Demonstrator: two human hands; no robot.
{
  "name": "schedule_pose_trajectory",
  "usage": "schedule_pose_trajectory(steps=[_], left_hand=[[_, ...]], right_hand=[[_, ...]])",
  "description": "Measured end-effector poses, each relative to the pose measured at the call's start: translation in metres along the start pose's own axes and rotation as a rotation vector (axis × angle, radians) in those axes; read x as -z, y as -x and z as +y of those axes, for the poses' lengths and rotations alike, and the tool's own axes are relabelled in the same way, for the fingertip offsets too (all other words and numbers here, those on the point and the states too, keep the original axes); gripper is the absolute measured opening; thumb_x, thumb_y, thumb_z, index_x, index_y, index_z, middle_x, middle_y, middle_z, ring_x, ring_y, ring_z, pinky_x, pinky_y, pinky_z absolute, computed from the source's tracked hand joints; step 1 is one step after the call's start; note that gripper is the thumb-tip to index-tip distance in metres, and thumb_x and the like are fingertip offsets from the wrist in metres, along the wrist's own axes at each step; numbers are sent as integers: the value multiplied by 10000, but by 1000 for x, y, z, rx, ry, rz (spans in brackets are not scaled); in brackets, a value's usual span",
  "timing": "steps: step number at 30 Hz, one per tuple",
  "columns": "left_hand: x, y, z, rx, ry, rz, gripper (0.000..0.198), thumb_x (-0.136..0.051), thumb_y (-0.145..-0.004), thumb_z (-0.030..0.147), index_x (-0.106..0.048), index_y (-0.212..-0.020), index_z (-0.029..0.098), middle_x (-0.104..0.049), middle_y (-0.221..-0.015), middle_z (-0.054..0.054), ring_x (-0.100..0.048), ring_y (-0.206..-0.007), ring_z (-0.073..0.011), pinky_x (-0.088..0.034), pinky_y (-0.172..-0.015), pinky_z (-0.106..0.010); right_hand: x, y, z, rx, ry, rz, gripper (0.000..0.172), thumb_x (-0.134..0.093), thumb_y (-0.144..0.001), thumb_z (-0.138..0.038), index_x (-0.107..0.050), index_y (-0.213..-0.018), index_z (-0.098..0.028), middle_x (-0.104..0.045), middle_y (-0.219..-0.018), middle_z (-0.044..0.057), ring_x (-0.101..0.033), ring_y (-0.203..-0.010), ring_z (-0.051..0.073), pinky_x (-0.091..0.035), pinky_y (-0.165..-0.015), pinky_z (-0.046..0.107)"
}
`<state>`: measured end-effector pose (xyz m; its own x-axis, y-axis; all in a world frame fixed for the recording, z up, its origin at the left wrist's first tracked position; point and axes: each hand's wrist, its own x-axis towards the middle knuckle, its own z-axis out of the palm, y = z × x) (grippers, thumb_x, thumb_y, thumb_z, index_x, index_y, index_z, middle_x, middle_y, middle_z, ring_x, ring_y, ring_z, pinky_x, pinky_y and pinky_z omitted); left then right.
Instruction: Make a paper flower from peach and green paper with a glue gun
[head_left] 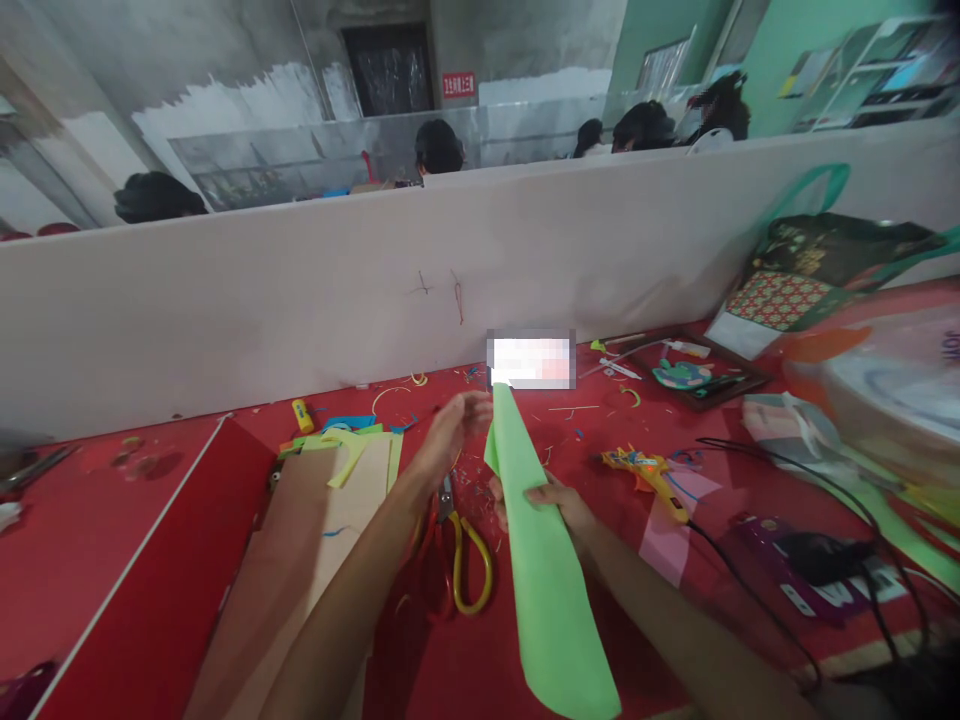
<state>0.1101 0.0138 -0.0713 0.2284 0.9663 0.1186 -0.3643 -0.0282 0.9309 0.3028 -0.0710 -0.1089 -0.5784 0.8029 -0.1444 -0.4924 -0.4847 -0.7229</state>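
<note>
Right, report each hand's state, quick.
Left hand: open, beside the green sheet; contact can't be told.
Right hand: closed, holding the green sheet.

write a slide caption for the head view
Right-hand grip holding a green sheet, left-hand grip near its far end, scissors and glue gun on the red table.

A pale partition (300, 300) backs the red table (442, 675); beyond stand a patchy grey-and-white wall (532, 40), dark doorway (388, 70) and green wall (675, 25)
</note>
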Motion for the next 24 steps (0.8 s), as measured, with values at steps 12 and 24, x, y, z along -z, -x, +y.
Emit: schedule_pose_trajectory(steps=[12,24], left_hand=[[-56,31,8,302,-86,52,575,-845,-747,597,-646,-1089,180,-748,-868,-72,-680,-703,-159,-539,-636,-261],[-40,16,24,86,369,272,460,-919,-713,403,-608,-987,205,-649,-751,32,-681,-670,-128,-579,-696,-263]], right_hand=[[10,-12,5,-31,27,127,545,-898,-667,-386,-673,-1122,-188,-764,-791,26,-690,-598,173,-553,-591,282],[-6,-3,-18,28,48,69,559,-706,-866,-656,-716,-1249,-250,-802,-1031,62,-751,-881,241,-584,-791,370]])
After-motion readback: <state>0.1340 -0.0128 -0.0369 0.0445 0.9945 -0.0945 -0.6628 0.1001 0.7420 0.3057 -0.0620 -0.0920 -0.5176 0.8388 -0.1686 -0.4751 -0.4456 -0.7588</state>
